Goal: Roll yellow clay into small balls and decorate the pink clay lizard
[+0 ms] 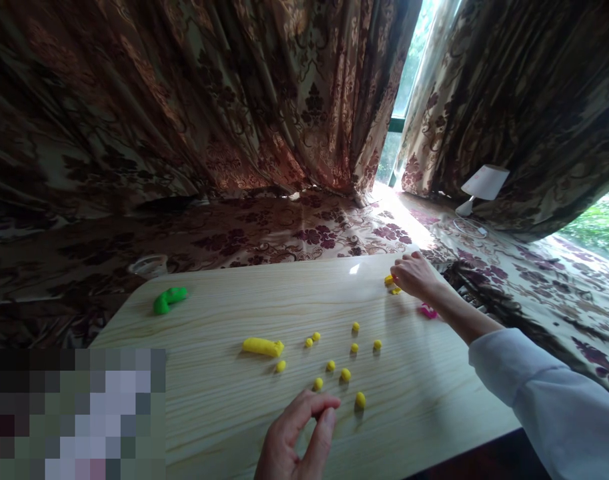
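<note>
Near the front edge of the table, my left hand (300, 437) holds nothing, its thumb and forefinger curved with a gap between the tips. Several small yellow dough balls (345, 375) lie scattered just beyond it. Left of them rests a thick yellow dough roll (262, 346). My right hand (415, 275) reaches to the table's far right corner with its fingers curled closed. Yellow pieces (395, 291) show beside and under those fingers; what they grip, if anything, is hidden. A pink ring-like piece (427, 311) lies below the right wrist.
A bent green dough lump (169, 300) sits at the left of the pale wooden table (209, 293). Behind the table's left corner is a clear round container (149, 265). Patterned cloth and curtains (284, 100) surround the table, and a white lamp (485, 182) stands at the back right.
</note>
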Demonstrator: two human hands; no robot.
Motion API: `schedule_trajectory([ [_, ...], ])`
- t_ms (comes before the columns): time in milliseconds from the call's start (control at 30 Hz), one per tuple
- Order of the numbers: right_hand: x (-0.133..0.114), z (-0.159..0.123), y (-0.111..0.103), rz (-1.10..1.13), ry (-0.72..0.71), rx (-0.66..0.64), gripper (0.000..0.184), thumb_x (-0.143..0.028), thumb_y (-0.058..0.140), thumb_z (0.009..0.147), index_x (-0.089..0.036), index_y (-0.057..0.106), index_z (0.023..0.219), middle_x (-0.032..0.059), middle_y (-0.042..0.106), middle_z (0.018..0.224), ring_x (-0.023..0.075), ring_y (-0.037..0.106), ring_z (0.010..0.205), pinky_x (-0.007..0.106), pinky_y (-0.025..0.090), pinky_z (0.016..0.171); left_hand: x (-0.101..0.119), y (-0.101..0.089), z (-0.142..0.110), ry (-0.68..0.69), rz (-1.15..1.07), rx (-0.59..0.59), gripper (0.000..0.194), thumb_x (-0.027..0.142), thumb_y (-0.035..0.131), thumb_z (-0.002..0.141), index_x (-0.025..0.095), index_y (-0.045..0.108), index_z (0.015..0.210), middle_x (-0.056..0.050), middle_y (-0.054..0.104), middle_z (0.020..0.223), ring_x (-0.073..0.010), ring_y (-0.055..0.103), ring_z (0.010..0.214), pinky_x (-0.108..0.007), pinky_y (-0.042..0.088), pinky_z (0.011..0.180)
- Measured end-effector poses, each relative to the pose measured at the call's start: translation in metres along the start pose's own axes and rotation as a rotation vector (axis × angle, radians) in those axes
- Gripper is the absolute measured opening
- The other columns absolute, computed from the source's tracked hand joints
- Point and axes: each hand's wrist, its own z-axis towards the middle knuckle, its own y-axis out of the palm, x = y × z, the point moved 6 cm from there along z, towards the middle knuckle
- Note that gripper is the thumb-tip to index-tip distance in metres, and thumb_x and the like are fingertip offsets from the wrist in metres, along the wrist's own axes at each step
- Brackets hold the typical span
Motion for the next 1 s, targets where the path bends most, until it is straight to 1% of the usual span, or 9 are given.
schedule_trajectory([
  [200,-0.001,0.000,-0.002,0.012,-0.011,0.004,0.027,-0.031,0.052,0.088,-0.015,0.054,0.110,0.0071,0.057,0.111,0.0190,0.057,0.094,0.040,0.048,0.081,0.000,0.001,-0.001,0.009,-0.002,0.001,0.013,0.026,0.055,0.080,0.023,0.066,0.085,0.001,0.062,0.071,-0.0131,0.061,0.067,-0.018,0.046,0.066],
  [267,0.000,-0.002,-0.004,0.025,-0.008,0.010,0.026,-0.032,0.052,0.088,-0.015,0.056,0.107,0.0063,0.058,0.108,0.0186,0.057,0.094,0.040,0.047,0.081,0.001,0.000,-0.001,0.018,0.003,0.010,0.013,0.027,0.055,0.080,0.022,0.067,0.084,0.001,0.062,0.071,-0.0132,0.060,0.067,-0.018,0.046,0.066],
  [367,0.003,-0.004,-0.008,0.056,-0.003,0.030,0.019,-0.031,0.053,0.087,-0.014,0.062,0.092,0.0053,0.063,0.094,0.0190,0.058,0.091,0.040,0.042,0.083,0.001,0.000,-0.001,0.029,0.002,0.017,0.014,0.027,0.054,0.080,0.022,0.067,0.083,0.001,0.063,0.071,-0.0139,0.060,0.067,-0.019,0.046,0.066],
  [467,0.007,-0.004,-0.011,0.096,0.001,0.054,0.016,-0.027,0.054,0.084,-0.017,0.066,0.080,0.0073,0.067,0.082,0.0207,0.058,0.086,0.036,0.036,0.079,0.001,0.000,-0.001,0.025,-0.002,0.008,0.014,0.027,0.054,0.080,0.022,0.067,0.082,0.001,0.063,0.069,-0.0143,0.061,0.066,-0.020,0.047,0.066],
  [633,0.011,0.000,-0.012,0.147,0.003,0.089,0.016,-0.026,0.053,0.082,-0.019,0.067,0.079,0.0078,0.069,0.078,0.0207,0.060,0.082,0.032,0.030,0.075,0.001,0.001,0.000,0.024,0.002,0.005,0.014,0.028,0.054,0.080,0.022,0.066,0.081,0.000,0.063,0.070,-0.0141,0.060,0.068,-0.019,0.046,0.067],
  [867,0.006,0.003,-0.016,0.171,0.003,0.145,0.013,-0.022,0.054,0.079,-0.018,0.066,0.074,0.0060,0.068,0.071,0.0195,0.060,0.076,0.031,0.029,0.075,-0.002,0.001,-0.004,0.014,-0.009,-0.002,0.013,0.027,0.054,0.080,0.022,0.066,0.082,0.000,0.064,0.072,-0.0145,0.061,0.069,-0.020,0.046,0.068],
  [933,0.007,0.001,-0.020,0.175,0.008,0.171,0.013,-0.021,0.053,0.080,-0.018,0.065,0.075,0.0060,0.068,0.072,0.0193,0.060,0.075,0.030,0.029,0.075,0.003,0.000,-0.003,0.019,-0.002,0.003,0.014,0.026,0.053,0.081,0.021,0.066,0.081,-0.001,0.064,0.073,-0.0150,0.061,0.070,-0.021,0.047,0.069],
  [1000,0.008,-0.003,-0.026,0.182,0.015,0.206,0.013,-0.021,0.052,0.080,-0.018,0.065,0.077,0.0066,0.068,0.075,0.0192,0.059,0.075,0.031,0.029,0.075,0.016,-0.001,0.005,0.050,0.018,0.003,0.014,0.024,0.052,0.081,0.021,0.066,0.079,-0.001,0.064,0.074,-0.0153,0.061,0.072,-0.022,0.047,0.070],
])
